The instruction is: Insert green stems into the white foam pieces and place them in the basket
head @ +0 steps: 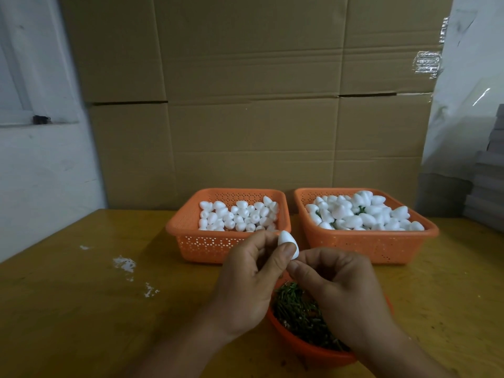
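Note:
My left hand (pixel 248 279) pinches a white egg-shaped foam piece (pixel 287 242) between thumb and fingers, just in front of the left orange basket (pixel 188 241). My right hand (pixel 343 290) is curled right beside it, fingertips meeting the foam's lower end; whatever it holds is hidden. Beneath both hands an orange bowl (pixel 305 347) holds a heap of green stems (pixel 297 312). The left basket contains plain white foam pieces (pixel 237 215). The right orange basket (pixel 368 244) is piled with foam pieces (pixel 360 211), green bits showing among them.
A yellow wooden table (pixel 81 309) carries white crumbs (pixel 124 264) at the left. Stacked cardboard boxes (pixel 245 105) rise directly behind the baskets. A white wall stands at left, plastic sheeting and grey stacked items (pixel 485 181) at right.

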Available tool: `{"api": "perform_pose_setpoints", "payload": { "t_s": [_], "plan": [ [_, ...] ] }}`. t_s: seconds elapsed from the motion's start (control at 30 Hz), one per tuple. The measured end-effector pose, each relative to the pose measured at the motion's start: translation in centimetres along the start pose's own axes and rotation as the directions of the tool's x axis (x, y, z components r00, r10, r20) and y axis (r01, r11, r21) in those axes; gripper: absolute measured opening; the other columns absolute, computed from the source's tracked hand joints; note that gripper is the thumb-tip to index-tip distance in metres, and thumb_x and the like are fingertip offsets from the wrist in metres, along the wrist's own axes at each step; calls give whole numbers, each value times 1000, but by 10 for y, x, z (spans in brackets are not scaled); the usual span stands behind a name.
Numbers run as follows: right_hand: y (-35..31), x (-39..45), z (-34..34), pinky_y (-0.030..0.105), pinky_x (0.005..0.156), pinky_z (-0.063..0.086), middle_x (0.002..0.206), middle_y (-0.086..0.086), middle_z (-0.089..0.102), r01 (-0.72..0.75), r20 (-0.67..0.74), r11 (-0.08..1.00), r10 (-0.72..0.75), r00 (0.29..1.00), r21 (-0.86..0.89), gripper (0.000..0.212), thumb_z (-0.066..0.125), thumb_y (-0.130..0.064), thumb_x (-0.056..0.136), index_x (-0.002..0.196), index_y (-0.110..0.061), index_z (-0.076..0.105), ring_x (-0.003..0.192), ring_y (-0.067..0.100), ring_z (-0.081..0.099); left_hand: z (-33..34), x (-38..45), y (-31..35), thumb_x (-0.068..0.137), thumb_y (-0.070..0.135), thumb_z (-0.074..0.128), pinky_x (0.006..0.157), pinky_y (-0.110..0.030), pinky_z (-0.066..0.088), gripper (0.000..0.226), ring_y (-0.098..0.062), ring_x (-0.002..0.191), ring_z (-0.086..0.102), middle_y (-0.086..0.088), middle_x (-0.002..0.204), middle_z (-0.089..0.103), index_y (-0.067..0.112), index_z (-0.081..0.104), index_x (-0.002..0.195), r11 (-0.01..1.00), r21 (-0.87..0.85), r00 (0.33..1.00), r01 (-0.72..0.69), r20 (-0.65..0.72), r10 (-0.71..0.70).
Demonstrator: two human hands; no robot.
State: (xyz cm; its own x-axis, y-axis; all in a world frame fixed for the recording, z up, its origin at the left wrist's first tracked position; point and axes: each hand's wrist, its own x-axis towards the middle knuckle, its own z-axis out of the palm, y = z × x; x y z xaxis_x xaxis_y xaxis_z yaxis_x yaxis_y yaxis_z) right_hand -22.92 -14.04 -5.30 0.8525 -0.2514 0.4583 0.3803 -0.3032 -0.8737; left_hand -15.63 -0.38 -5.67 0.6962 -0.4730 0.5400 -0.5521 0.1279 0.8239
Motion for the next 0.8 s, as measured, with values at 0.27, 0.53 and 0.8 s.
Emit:
{"api": "perform_pose_setpoints", "payload": {
  "t_s": [0.27,0.53,0.8],
  "plan": [
    [-2,2,-5,18,49,44,59,-1,69,-49,47,998,48,998,33,16,74,-37,72,75,-22,78,49,3,54,2,-3,-1,95,42,57,63,-17,47,22,1,71,62,11,75,67,23,67,96,993,109,999,-41,-4,41],
    [-7,2,-5,31,51,42,63,8,70,-90,44,996,89,995,19,13,72,-33,76,74,-22,78,53,19,48,3,-6,1,102,46,38,55,-21,39,36,-6,57,47,5,61,50,23,60,85,992,118,998,-31,61,24],
    [9,55,-55,36,58,58,69,-6,72,-181,-302,912,67,951,-367,8,71,-22,89,83,-24,75,63,17,67,3,-8,-4,93,61,35,59,-21,46,34,-3,60,53,7,63,55,45,60,111,989,150,999,-4,41,-2]
  ]
}}
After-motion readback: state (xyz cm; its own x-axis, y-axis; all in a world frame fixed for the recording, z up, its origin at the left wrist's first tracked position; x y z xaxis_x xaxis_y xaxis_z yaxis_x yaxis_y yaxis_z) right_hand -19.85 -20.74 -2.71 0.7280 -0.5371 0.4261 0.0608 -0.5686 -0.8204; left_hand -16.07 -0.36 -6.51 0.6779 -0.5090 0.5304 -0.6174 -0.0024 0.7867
